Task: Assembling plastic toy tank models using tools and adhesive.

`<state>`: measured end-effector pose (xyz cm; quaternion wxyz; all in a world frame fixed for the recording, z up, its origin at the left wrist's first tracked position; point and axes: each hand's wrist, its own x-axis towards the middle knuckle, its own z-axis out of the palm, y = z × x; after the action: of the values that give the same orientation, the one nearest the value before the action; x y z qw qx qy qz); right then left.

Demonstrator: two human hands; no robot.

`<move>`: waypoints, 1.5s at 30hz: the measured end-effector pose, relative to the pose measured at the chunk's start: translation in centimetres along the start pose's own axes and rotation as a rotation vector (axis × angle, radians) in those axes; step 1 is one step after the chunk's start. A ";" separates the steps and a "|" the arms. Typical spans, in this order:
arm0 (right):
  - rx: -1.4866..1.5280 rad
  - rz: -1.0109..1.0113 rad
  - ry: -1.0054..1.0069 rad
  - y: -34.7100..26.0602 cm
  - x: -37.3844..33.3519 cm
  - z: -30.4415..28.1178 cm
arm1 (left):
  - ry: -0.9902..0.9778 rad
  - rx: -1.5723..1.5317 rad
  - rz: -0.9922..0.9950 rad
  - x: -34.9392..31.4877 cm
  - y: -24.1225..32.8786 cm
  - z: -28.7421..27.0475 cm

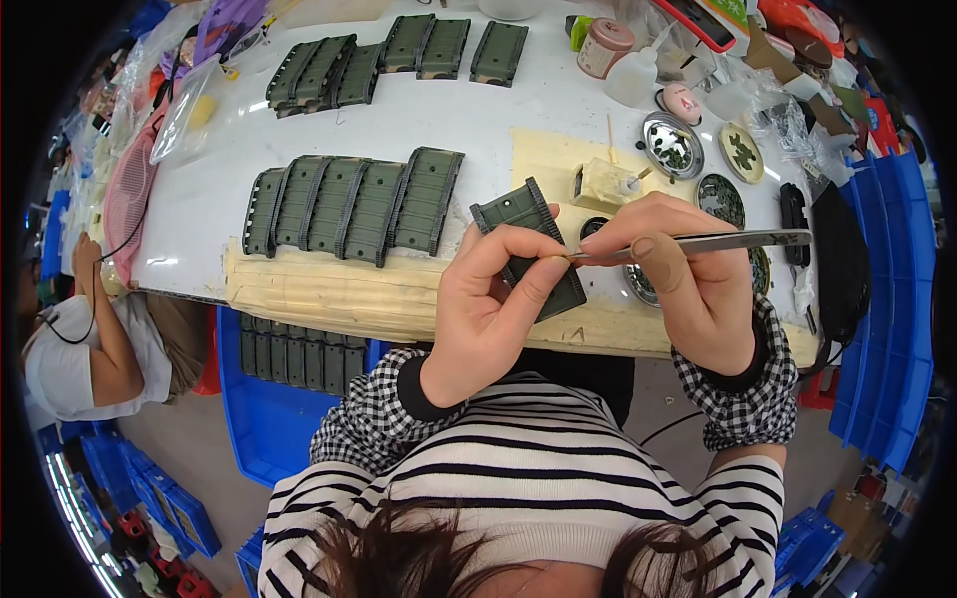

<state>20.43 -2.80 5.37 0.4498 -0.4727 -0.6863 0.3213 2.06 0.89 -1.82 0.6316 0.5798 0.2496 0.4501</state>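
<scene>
The panel (514, 207), slanted lengthwise toward lower right, is gripped by the left hand (490, 311), tweezers (746, 240) by the right hand (698, 287).

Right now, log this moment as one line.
left hand: holds green panel; right hand: holds tweezers; tweezer tips: near left thumb; table: similar panels

I could read no wording for certain over my feed. Toward four o'clock, near the middle of my view, a short dark mark (573, 333) stood on the near edge of the yellow table covering (399, 311) (it looked handwritten). At one o'clock, a pinkish-brown jar (604, 50) bore markings too small for me to make out, as did a green packet (734, 12) farther round toward two.
</scene>
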 end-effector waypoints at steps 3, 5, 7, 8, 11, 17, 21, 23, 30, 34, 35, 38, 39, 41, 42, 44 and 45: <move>-0.101 -0.035 -0.027 0.0 -0.2 -0.1 | -0.021 0.031 -0.025 -0.1 0.1 -0.1; -0.015 -0.024 0.045 0.3 -0.6 0.2 | -0.079 0.005 -0.043 -0.1 -0.4 -0.6; 0.091 0.015 0.162 0.8 -1.2 0.5 | -0.093 -0.265 -0.195 -0.2 0.6 -0.5; 0.151 0.051 0.247 0.9 -1.7 0.5 | -0.099 -0.400 -0.271 -0.2 1.2 -0.5; 0.100 0.142 0.383 2.2 -3.3 0.3 | -0.125 -0.637 -0.410 -0.4 2.5 -1.6; -0.272 0.149 0.403 5.2 -4.8 1.9 | -0.084 -0.678 -0.375 -0.9 1.5 -2.0; -0.370 0.139 0.388 5.8 -4.5 2.2 | -0.052 -0.666 -0.402 -1.2 1.4 -2.2; -0.371 0.148 0.378 5.8 -4.4 2.3 | -0.026 -0.677 -0.421 -1.2 1.7 -2.1; -0.412 0.115 0.378 5.8 -4.4 2.4 | 0.049 -0.696 -0.424 -0.8 1.9 -1.7; -0.333 0.040 0.411 4.4 -4.5 1.9 | 0.099 -0.732 -0.432 -0.8 1.7 -1.7; -0.314 -0.030 0.423 3.4 -4.6 1.7 | 0.110 -0.737 -0.434 -0.7 1.7 -1.6; -0.166 -0.124 0.373 1.1 -4.8 1.8 | 0.112 -0.767 -0.437 -0.6 1.9 -1.5; -0.103 -0.138 0.346 0.7 -4.8 2.0 | 0.105 -0.777 -0.436 -0.6 1.9 -1.4; -0.018 -0.121 0.348 0.9 -4.7 2.7 | 0.096 -0.784 -0.425 -0.6 1.9 -1.2; -0.003 -0.095 0.357 1.0 -4.7 3.1 | 0.095 -0.787 -0.418 -0.6 1.9 -1.2; 0.044 -0.035 0.365 1.1 -4.9 3.5 | 0.095 -0.788 -0.415 -0.7 1.9 -1.1; 0.054 -0.027 0.377 1.1 -5.0 3.6 | 0.096 -0.787 -0.414 -0.7 2.0 -1.1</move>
<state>18.26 -7.12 1.42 0.5873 -0.5029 -0.5872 0.2394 0.25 0.70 -0.31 0.8686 0.2114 0.1991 0.4015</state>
